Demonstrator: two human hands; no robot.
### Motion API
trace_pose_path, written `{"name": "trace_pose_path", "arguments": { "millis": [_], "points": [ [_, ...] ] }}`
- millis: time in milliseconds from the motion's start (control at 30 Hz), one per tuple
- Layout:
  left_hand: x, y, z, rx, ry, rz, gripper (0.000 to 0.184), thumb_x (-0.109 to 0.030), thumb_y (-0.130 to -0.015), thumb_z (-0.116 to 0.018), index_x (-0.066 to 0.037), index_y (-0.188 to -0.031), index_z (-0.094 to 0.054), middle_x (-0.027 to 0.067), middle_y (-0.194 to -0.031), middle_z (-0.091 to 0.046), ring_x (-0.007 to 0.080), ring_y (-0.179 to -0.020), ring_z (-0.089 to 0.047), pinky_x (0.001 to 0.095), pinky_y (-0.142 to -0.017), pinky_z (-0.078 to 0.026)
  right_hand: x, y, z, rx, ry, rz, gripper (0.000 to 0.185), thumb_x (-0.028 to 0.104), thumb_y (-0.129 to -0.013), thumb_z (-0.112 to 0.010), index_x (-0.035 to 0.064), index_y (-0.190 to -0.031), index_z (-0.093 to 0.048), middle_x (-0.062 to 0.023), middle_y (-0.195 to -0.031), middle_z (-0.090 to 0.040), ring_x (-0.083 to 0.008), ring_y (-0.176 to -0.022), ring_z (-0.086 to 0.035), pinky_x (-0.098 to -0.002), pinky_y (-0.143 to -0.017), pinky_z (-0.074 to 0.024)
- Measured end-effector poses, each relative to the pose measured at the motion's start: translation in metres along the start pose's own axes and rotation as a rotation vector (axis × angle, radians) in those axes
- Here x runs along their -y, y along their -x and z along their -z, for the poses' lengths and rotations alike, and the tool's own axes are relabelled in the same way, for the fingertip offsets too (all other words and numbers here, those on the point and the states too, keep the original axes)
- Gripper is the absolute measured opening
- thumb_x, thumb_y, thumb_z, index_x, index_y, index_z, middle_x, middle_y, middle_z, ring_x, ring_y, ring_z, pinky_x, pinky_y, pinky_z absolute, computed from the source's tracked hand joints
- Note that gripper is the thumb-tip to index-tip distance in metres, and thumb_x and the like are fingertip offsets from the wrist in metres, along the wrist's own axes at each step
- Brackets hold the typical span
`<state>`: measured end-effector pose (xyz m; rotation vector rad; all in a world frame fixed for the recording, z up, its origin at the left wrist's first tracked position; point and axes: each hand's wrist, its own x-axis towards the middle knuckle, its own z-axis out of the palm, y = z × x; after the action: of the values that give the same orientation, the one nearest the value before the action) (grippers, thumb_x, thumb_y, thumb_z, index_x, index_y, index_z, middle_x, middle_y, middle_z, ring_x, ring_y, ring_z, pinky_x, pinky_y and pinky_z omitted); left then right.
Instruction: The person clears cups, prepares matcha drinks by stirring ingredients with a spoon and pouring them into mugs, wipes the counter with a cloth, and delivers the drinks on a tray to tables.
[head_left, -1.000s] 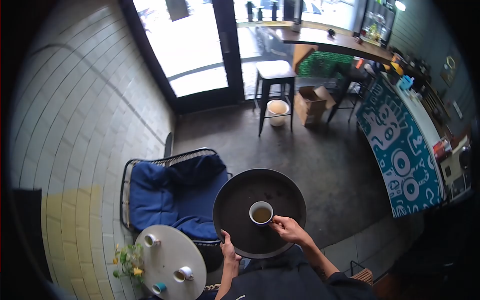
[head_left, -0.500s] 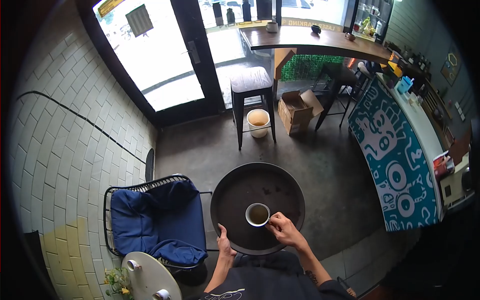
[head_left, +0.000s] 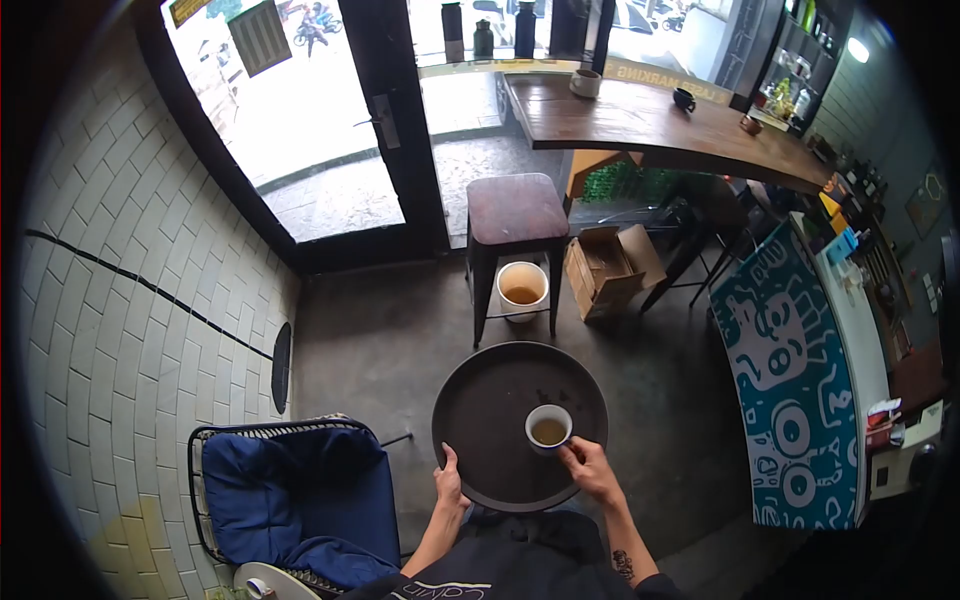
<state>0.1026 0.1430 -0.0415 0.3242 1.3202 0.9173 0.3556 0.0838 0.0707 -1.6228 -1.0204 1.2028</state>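
Observation:
A round dark tray (head_left: pixel 485 400) is held level in front of my body. My left hand (head_left: pixel 451 481) grips its near left rim, thumb on top and the other fingers hidden beneath. On the right side of the tray, my right hand (head_left: pixel 590 468) pinches the handle of a white cup (head_left: pixel 549 428) holding a brownish-yellow liquid. Whether the cup rests on the tray or hovers just over it, I cannot tell. A few dark wet spots show on the tray beyond the cup.
Ahead stand a stool (head_left: pixel 516 210), a white bucket (head_left: pixel 523 288) beneath it and an open cardboard box (head_left: pixel 606 270). A wooden bar counter (head_left: pixel 660 125) bears several cups. A blue-cushioned chair (head_left: pixel 340 500) is at left, a painted counter (head_left: pixel 790 390) at right.
The cup and my right hand have shifted right across the tray. My view has moved forward, bringing the stool, bucket and bar closer, and the small round table has mostly left the frame.

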Motion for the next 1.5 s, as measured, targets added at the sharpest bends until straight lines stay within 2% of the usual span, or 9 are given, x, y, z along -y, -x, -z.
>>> {"name": "trace_pose_path", "arguments": {
  "millis": [100,133,233,300,367,800,1233,1367,1500],
  "points": [
    [-0.027,-0.051,0.004,-0.148,-0.025,0.056,0.089,-0.059,-0.086,-0.061,0.010,-0.134,-0.031,0.0250,-0.129,-0.050,0.0349,-0.111,-0.059,0.0512,-0.087,-0.055,0.015,-0.045,0.013,-0.077,-0.057,0.023,0.024,0.016,-0.098,-0.058,0.0010,-0.079,-0.055,0.0072,-0.066,-0.043,-0.0042,-0.063,-0.036,-0.0252,-0.053,-0.0316],
    [-0.046,-0.050,-0.008,-0.237,-0.013,0.004,0.096,-0.062,-0.082,-0.065,0.013,-0.132,-0.031,0.0271,-0.128,-0.050,0.0348,-0.110,-0.060,0.0446,-0.088,-0.054,0.014,-0.061,0.020,-0.091,-0.069,0.044,0.025,0.018,-0.098,-0.057,0.0010,-0.079,-0.055,0.0076,-0.066,-0.042,-0.0042,-0.062,-0.035,-0.0252,-0.052,-0.0306],
    [-0.090,-0.063,-0.005,-0.188,-0.030,-0.087,0.097,-0.065,-0.080,-0.064,0.015,-0.128,-0.035,0.0267,-0.126,-0.052,0.0328,-0.109,-0.060,0.0463,-0.090,-0.053,0.013,-0.110,0.037,-0.149,-0.143,0.036,0.029,0.021,-0.099,-0.057,0.0015,-0.078,-0.053,0.0083,-0.065,-0.039,-0.0040,-0.059,-0.032,-0.0250,-0.050,-0.0270],
    [-0.109,-0.068,-0.008,-0.450,-0.088,-0.056,0.081,-0.060,-0.085,-0.063,0.009,-0.124,-0.046,0.0201,-0.125,-0.055,0.0286,-0.109,-0.061,0.0439,-0.089,-0.054,-0.004,-0.144,0.049,-0.162,-0.094,0.050,0.032,0.022,-0.100,-0.055,0.0021,-0.075,-0.051,0.0083,-0.064,-0.037,-0.0036,-0.058,-0.031,-0.0250,-0.049,-0.0255],
    [-0.109,-0.084,0.009,-0.269,0.073,-0.108,0.077,-0.058,-0.087,-0.060,0.002,-0.133,-0.044,0.0149,-0.128,-0.055,0.0273,-0.114,-0.058,0.0440,-0.094,-0.051,-0.020,-0.178,0.061,-0.180,-0.008,0.044,0.033,0.023,-0.100,-0.054,0.0028,-0.074,-0.050,0.0078,-0.063,-0.037,-0.0034,-0.058,-0.030,-0.0253,-0.049,-0.0251],
    [-0.087,-0.117,-0.045,-0.420,0.306,-0.091,0.070,-0.053,-0.092,-0.057,-0.004,-0.139,-0.042,0.0115,-0.135,-0.051,0.0271,-0.119,-0.054,0.0430,-0.099,-0.047,-0.218,-0.391,0.046,-0.094,0.031,-0.251,0.039,0.033,-0.102,-0.048,0.0075,-0.072,-0.051,0.0034,-0.063,-0.045,-0.0066,-0.054,-0.042,-0.0262,-0.046,-0.0348],
    [-0.027,-0.104,-0.126,-0.587,0.364,0.050,0.067,-0.051,-0.091,-0.059,-0.001,-0.134,-0.045,0.0135,-0.127,-0.056,0.0288,-0.111,-0.059,0.0455,-0.093,-0.052,-0.279,-0.612,0.018,-0.068,-0.048,-0.525,0.040,0.035,-0.098,-0.047,0.0058,-0.073,-0.058,-0.0033,-0.059,-0.050,-0.0143,-0.050,-0.051,-0.0306,-0.038,-0.0357],
    [-0.020,-0.093,-0.129,-0.677,0.390,0.097,0.067,-0.050,-0.091,-0.059,0.000,-0.134,-0.044,0.0142,-0.127,-0.055,0.0287,-0.111,-0.059,0.0451,-0.092,-0.052,-0.334,-0.680,0.016,-0.133,0.238,-0.603,0.031,0.027,-0.092,-0.054,-0.0021,-0.090,-0.065,-0.0120,-0.077,-0.067,-0.0230,-0.070,-0.066,-0.0373,-0.063,-0.0513],
    [-0.017,-0.087,-0.128,-0.717,0.415,0.087,0.067,-0.050,-0.092,-0.058,0.000,-0.134,-0.044,0.0136,-0.127,-0.055,0.0280,-0.110,-0.059,0.0438,-0.091,-0.053,-0.279,-0.691,0.006,-0.321,0.287,-0.709,0.039,0.026,-0.089,-0.054,-0.0024,-0.115,-0.060,-0.0207,-0.108,-0.067,-0.0308,-0.098,-0.067,-0.0406,-0.087,-0.0496]
  ]
}}
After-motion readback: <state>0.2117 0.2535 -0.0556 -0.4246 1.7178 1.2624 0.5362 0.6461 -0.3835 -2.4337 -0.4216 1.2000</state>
